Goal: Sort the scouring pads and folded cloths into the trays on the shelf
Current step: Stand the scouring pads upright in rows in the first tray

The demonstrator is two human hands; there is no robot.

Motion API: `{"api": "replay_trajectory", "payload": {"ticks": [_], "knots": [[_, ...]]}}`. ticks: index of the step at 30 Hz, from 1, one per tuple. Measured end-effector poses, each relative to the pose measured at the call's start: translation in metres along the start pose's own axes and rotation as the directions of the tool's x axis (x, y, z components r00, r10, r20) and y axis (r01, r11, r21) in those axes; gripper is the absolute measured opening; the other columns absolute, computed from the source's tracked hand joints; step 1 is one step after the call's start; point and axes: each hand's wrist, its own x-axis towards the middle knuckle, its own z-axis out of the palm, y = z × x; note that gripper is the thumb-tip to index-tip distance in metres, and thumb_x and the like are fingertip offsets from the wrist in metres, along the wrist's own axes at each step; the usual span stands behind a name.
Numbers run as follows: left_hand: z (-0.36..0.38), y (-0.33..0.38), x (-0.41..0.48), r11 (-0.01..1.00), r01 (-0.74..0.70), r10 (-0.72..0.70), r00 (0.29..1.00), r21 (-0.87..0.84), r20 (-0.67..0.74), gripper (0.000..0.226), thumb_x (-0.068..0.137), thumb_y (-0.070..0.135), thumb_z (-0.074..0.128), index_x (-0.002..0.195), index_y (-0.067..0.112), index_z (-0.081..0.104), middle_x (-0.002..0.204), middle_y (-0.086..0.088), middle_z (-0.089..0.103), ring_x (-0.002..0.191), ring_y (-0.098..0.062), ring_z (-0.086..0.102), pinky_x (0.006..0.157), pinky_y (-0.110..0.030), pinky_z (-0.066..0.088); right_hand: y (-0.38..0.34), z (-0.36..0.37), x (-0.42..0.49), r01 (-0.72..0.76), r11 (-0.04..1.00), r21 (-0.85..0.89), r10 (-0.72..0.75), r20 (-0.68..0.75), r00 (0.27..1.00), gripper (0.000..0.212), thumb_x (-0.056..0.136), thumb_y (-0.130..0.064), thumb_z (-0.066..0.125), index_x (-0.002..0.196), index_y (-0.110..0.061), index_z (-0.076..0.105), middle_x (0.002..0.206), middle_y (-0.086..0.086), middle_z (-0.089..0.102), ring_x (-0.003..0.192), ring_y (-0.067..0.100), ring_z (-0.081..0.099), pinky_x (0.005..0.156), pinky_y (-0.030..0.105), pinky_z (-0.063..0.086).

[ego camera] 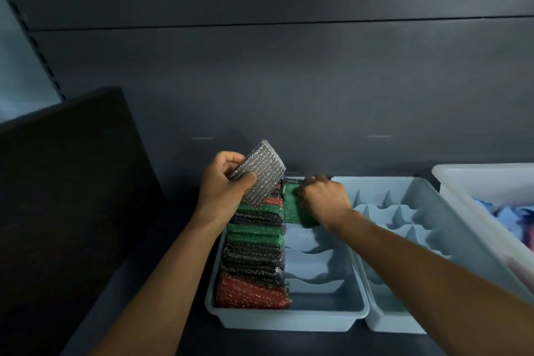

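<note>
Sorting is judged partly done: a row of sparkly red, green and dark mesh scouring pads is packed on edge in a pale blue plastic divided tray, just below the left fingers. A silver-grey rectangular glitter-weave pad is gripped by the left hand above that row. A green sparkly pad is clutched under the curled fingers of the right hand; scalloped slots nearer the wrist remain unfilled. A second pale blue divided tray, right of the fingers, is seen bare. Blurred coloured cloths lie beyond.
</note>
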Motion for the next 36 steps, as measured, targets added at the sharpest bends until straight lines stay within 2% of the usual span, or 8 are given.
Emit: {"api": "replay_trajectory", "payload": {"ticks": [7,10,12,15,18,25,31,36], "knots": [[0.019,0.004,0.005,0.998,-0.037,0.029,0.984,0.044,0.178,0.026,0.082,0.003,0.073,0.101,0.016,0.062,0.094,0.005,0.069,0.075,0.003,0.066,0.066,-0.015,0.051,0.041,-0.005,-0.015,-0.13,0.973,0.193,0.111,0.108,0.988,0.057,0.076,-0.04,0.074,0.124,-0.025,0.048,0.121,0.002,0.05,0.114,0.022,0.048,0.097,0.036,0.038],[0.037,0.006,0.01,0.978,-0.097,0.025,0.935,0.185,0.353,0.026,0.082,0.011,0.075,0.102,0.021,0.064,0.102,0.01,0.067,0.095,-0.001,0.063,0.079,-0.022,0.046,0.056,-0.007,-0.02,-0.245,0.717,0.653,0.244,0.094,0.965,0.013,0.084,-0.005,0.064,0.097,-0.007,0.06,0.095,0.012,0.061,0.08,0.01,0.052,0.075,0.026,0.046],[0.049,0.003,0.015,0.932,-0.166,0.007,0.897,0.322,0.442,0.024,0.082,0.013,0.076,0.101,0.022,0.064,0.105,0.011,0.066,0.103,-0.003,0.059,0.08,-0.022,0.042,0.062,-0.01,-0.024,-0.224,0.554,0.802,0.336,0.031,0.941,0.011,0.086,0.012,0.051,0.088,0.007,0.061,0.082,0.019,0.06,0.07,0.009,0.046,0.066,0.018,0.041],[0.065,-0.006,0.02,0.81,-0.29,0.002,0.87,0.51,0.492,0.024,0.08,0.016,0.078,0.095,0.028,0.064,0.11,0.008,0.066,0.107,-0.009,0.061,0.09,-0.032,0.047,0.063,-0.014,-0.029,-0.16,0.476,0.865,0.337,-0.011,0.941,0.013,0.093,-0.001,0.056,0.088,-0.006,0.067,0.08,0.008,0.064,0.072,0.011,0.051,0.068,0.018,0.043],[0.078,-0.015,0.022,0.691,-0.358,0.039,0.886,0.628,0.463,0.023,0.08,0.02,0.079,0.095,0.029,0.064,0.113,0.004,0.067,0.106,-0.015,0.061,0.09,-0.036,0.05,0.061,-0.007,-0.033,-0.125,0.605,0.786,0.269,-0.054,0.961,0.014,0.091,-0.019,0.063,0.087,-0.031,0.069,0.082,-0.007,0.067,0.078,0.01,0.059,0.076,0.03,0.05],[0.088,-0.027,0.019,0.436,-0.477,0.108,0.869,0.763,0.482,0.022,0.081,0.035,0.076,0.099,0.032,0.065,0.118,0.009,0.056,0.109,-0.013,0.052,0.09,-0.031,0.041,0.047,-0.008,-0.034,-0.123,0.948,0.293,0.147,-0.063,0.987,0.024,0.087,-0.031,0.063,0.111,-0.033,0.066,0.121,-0.005,0.059,0.121,0.018,0.047,0.099,0.033,0.033],[0.092,-0.03,0.021,0.284,-0.523,0.095,0.85,0.804,0.519,0.024,0.08,0.041,0.075,0.1,0.032,0.064,0.118,0.012,0.056,0.11,-0.012,0.047,0.089,-0.032,0.038,0.044,-0.005,-0.032,-0.139,0.968,0.211,0.148,-0.029,0.989,0.022,0.089,-0.029,0.058,0.108,-0.032,0.068,0.123,-0.004,0.058,0.12,0.02,0.047,0.098,0.034,0.034],[0.098,-0.025,0.02,0.323,-0.517,0.06,0.847,0.793,0.528,0.037,0.083,0.041,0.072,0.115,0.029,0.057,0.125,0.008,0.054,0.116,-0.015,0.047,0.095,-0.034,0.038,0.063,-0.017,-0.048,-0.154,0.912,0.38,0.134,0.078,0.988,0.037,0.089,-0.033,0.063,0.125,-0.031,0.06,0.132,-0.001,0.054,0.126,0.021,0.044,0.103,0.035,0.035]]}}
